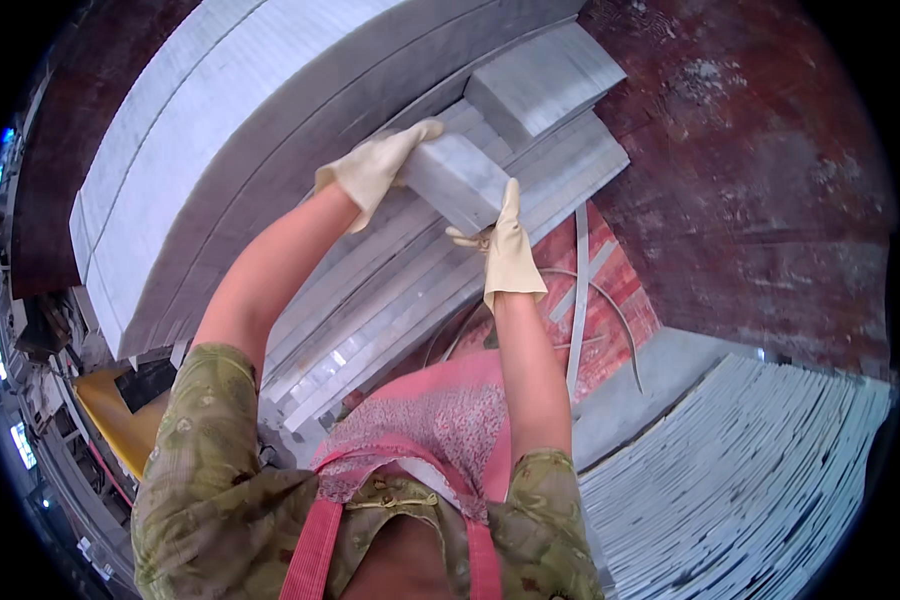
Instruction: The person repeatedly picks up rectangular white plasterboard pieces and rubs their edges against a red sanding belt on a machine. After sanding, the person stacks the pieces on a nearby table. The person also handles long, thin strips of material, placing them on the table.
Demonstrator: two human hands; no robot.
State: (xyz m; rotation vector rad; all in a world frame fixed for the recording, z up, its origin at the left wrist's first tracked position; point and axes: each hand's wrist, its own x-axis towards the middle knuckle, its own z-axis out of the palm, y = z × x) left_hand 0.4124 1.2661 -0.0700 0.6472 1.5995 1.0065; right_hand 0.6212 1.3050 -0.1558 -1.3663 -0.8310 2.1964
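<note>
A pale grey stone block [458, 180], veined like marble, is held between my two hands. My left hand [382, 168], in a cream rubber glove, grips its upper left end with the fingers over the edge. At the lower right end, my right hand [506, 245] in a matching glove has its thumb up along the side and its fingers under the near edge. Whether the block is one piece or several tiles pressed together I cannot tell. Under it lies a stepped pile of long grey stone strips [370, 275]. A similar larger block [545, 85] rests on the strips just beyond.
Tall pale stone slabs [240, 100] rise along the left and far side. Reddish-brown panels [750, 180] stand at right. A bent cable [620, 310] and flat strap [578, 320] lie near a red surface [610, 260]. Thin slabs stand packed [740, 480] at lower right.
</note>
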